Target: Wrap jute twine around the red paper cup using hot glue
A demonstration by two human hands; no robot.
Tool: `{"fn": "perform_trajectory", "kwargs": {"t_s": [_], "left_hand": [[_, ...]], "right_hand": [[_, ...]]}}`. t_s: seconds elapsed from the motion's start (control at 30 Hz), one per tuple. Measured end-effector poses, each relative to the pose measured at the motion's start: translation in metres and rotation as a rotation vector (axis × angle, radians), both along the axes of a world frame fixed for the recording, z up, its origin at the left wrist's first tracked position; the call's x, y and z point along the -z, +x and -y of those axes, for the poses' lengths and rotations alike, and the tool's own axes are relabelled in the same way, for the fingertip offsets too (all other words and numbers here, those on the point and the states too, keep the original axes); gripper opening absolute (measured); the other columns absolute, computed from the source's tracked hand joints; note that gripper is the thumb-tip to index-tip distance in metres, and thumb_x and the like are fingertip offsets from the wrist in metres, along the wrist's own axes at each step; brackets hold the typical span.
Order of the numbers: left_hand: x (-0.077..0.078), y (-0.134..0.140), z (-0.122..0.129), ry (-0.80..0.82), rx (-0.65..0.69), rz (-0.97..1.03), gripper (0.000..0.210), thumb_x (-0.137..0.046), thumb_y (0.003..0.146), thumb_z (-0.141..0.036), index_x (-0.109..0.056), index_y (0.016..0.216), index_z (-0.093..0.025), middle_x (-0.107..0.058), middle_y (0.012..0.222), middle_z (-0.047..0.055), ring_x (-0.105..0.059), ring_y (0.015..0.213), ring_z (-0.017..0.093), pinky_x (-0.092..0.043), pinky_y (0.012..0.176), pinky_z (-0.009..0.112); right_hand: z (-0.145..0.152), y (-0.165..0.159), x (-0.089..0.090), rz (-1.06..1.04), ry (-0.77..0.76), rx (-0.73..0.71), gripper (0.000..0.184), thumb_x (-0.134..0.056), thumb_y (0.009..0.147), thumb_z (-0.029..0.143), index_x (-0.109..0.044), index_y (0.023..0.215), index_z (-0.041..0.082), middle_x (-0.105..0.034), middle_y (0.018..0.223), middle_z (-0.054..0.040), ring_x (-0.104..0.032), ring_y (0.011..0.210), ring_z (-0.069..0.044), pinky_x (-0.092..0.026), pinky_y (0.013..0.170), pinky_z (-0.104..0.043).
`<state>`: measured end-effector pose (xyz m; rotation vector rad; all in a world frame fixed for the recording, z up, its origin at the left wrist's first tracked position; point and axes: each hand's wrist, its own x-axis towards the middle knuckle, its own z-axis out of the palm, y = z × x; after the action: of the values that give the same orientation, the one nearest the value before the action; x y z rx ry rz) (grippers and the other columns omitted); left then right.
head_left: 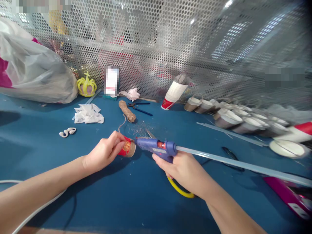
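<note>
My left hand (pixel 106 152) is closed on a small red paper cup (pixel 127 146) with a gold emblem, lying on its side. Tan twine is wrapped round the cup's right end. My right hand (pixel 180 167) grips a blue hot glue gun (pixel 156 146), its nozzle at the twine-wrapped end; I cannot tell whether they touch. A long clear glue stick (pixel 239 162) sticks out of the gun's back toward the right. From the cup a strand runs up to a ball of twine (pixel 127 111). Scissors with a yellow handle (pixel 181 190) lie partly hidden beneath my right hand and the gun.
Pliers (pixel 141 109) lie behind the twine. Stacked paper cups (pixel 175 91) lean against the mesh wall (pixel 151 48). Several twine-wrapped cups (pixel 227 118) stand at right, near a magenta power strip (pixel 285 195). Crumpled white paper (pixel 88 113), a yellow crown-shaped piece (pixel 87 85) and a plastic bag (pixel 36 68) are at left.
</note>
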<state>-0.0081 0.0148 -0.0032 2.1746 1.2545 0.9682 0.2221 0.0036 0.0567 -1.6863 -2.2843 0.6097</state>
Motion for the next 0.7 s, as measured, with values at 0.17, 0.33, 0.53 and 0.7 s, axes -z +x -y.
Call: {"fn": "perform_trajectory", "kwargs": {"t_s": [0.17, 0.33, 0.53, 0.7], "left_hand": [[0.001, 0.000, 0.001, -0.003, -0.010, 0.009, 0.013, -0.034, 0.089, -0.027, -0.042, 0.094, -0.018, -0.061, 0.086, 0.004, -0.059, 0.066, 0.012, -0.045, 0.060, 0.022], [0.001, 0.001, -0.001, -0.037, -0.055, 0.075, 0.011, -0.036, 0.088, -0.026, -0.043, 0.092, -0.018, -0.059, 0.069, -0.002, -0.053, 0.055, 0.009, -0.041, 0.054, 0.019], [-0.003, 0.005, -0.002, -0.089, -0.100, 0.104, 0.013, -0.035, 0.089, -0.029, -0.043, 0.088, -0.019, -0.053, 0.056, -0.006, -0.045, 0.047, 0.009, -0.036, 0.048, 0.019], [-0.003, 0.006, -0.003, -0.099, -0.134, 0.103, 0.015, -0.034, 0.089, -0.031, -0.043, 0.088, -0.019, -0.054, 0.058, -0.005, -0.048, 0.048, 0.009, -0.037, 0.050, 0.020]], "right_hand": [[-0.001, -0.003, -0.001, -0.017, -0.070, 0.038, 0.037, -0.044, 0.078, 0.040, -0.042, 0.047, 0.020, -0.051, 0.038, 0.0021, -0.050, 0.036, -0.011, -0.039, 0.042, -0.023], [0.003, -0.002, -0.001, 0.017, 0.010, 0.014, 0.036, -0.045, 0.078, 0.041, -0.043, 0.048, 0.021, -0.053, 0.041, 0.0015, -0.050, 0.037, -0.012, -0.040, 0.043, -0.024], [0.007, 0.000, 0.004, 0.098, 0.172, -0.038, 0.032, -0.046, 0.078, 0.040, -0.046, 0.052, 0.021, -0.053, 0.045, 0.0003, -0.050, 0.041, -0.014, -0.040, 0.044, -0.025], [0.011, -0.003, 0.001, 0.093, 0.196, -0.128, 0.027, -0.044, 0.080, 0.033, -0.045, 0.055, 0.021, -0.052, 0.047, 0.0008, -0.049, 0.041, -0.012, -0.038, 0.043, -0.023]]}}
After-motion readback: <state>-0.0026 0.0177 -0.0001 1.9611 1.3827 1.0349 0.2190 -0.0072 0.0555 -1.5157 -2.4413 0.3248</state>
